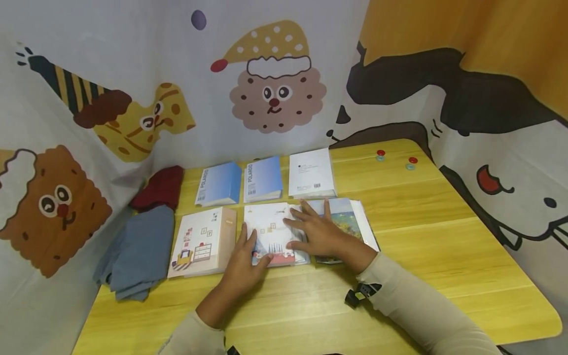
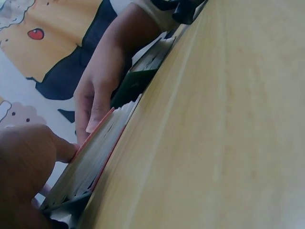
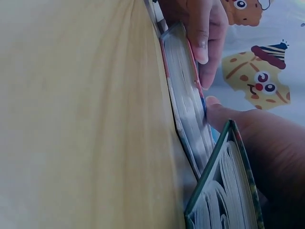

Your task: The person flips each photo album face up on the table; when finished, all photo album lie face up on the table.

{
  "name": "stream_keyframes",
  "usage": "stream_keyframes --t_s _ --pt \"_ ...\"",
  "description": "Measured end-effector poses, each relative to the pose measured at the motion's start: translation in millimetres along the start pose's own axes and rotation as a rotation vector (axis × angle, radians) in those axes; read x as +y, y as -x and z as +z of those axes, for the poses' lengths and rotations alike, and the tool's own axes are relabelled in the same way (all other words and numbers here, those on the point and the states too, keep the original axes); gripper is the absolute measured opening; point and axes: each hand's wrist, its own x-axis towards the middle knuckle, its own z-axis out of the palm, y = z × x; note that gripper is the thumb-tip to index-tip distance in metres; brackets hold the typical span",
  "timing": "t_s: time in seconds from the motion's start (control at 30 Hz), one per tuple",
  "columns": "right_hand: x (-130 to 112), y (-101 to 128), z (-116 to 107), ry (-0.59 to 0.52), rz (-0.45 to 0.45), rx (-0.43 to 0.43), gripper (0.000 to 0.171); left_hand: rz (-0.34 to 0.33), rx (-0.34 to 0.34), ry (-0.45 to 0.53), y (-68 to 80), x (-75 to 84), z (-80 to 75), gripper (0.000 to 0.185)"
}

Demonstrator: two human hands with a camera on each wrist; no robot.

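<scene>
On the yellow wooden table (image 1: 443,246) lie two rows of three books. My left hand (image 1: 248,254) rests with straight fingers on the lower left corner of the middle front book (image 1: 270,229), which has a white cover with a red strip. My right hand (image 1: 312,231) lies flat with spread fingers across that book's right side and the colourful book (image 1: 350,219) beside it. In the left wrist view my left hand (image 2: 24,167) touches the book's (image 2: 90,162) page edge. In the right wrist view the green-edged book (image 3: 228,191) leans tilted against the middle book (image 3: 188,95).
A cream book with a room drawing (image 1: 201,241) lies front left. Behind are two blue books (image 1: 219,183) (image 1: 263,178) and a white one (image 1: 310,172). A red cloth (image 1: 161,187) and a blue-grey cloth (image 1: 137,251) lie at left. Two small red-topped pieces (image 1: 380,155) (image 1: 411,162) sit back right. Cartoon-printed fabric walls enclose the table.
</scene>
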Motion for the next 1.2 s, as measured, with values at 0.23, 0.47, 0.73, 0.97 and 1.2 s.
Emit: stream_keyframes --t_s 0.23,0.47,0.73,0.97,1.2 --pt "1 -3 -2 -0.019 -0.009 -0.019 0.073 -0.028 -0.013 -0.034 2.4 4.8 -1.8 0.087" --pt "-2 -6 -4 -0.013 -0.018 -0.02 0.074 0.026 0.021 -0.221 1.1 4.9 -21.2 0.096" --pt "-21 -26 -12 -0.024 -0.003 -0.06 0.083 0.091 0.046 -0.389 -3.3 -20.4 -61.0 0.096" --pt "-43 -52 -17 -0.118 0.015 -0.132 0.084 0.095 -0.043 -0.282 3.2 -48.8 -94.9 0.102" --pt "-70 -79 -11 -0.151 0.011 -0.208 0.083 0.09 -0.119 -0.203 10.8 -64.2 -106.0 0.117"
